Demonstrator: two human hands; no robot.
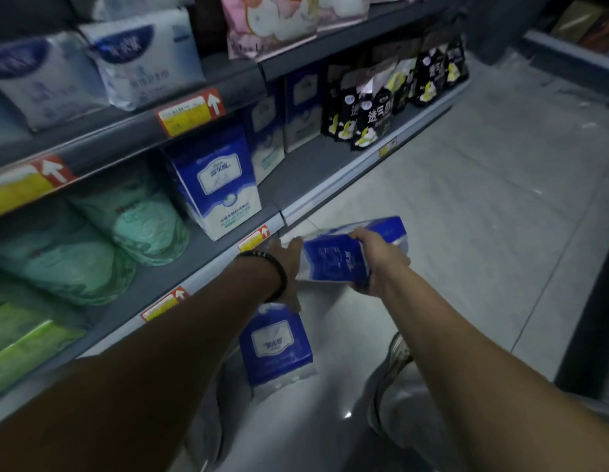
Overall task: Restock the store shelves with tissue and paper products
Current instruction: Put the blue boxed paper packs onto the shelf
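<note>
Item: blue-and-white plastic-wrapped tissue pack (333,264), a soft-sided oblong, held lying on its side over the pale tiled floor (466,216), just in front of the lip of the grey metal lower shelf (180,267). Holders: right hand (381,258) grips the far half, thumb over the top face and fingers curled beneath; left hand (285,258), with a black bead bracelet (277,267) at the wrist, lies spread against the near end, fingers seemingly straight and partly hidden. Handling, as judged: light, compressible, with slick film that may slide under a loose pinch; best taken across the short ends or with a palm underneath, not by the wrapper's slack. Related stock: matching blue tissue pack standing on the floor (276,349); upright blue-and-white shelved pack (218,185) beside mint-green wrapped paper rolls (146,223).
</note>
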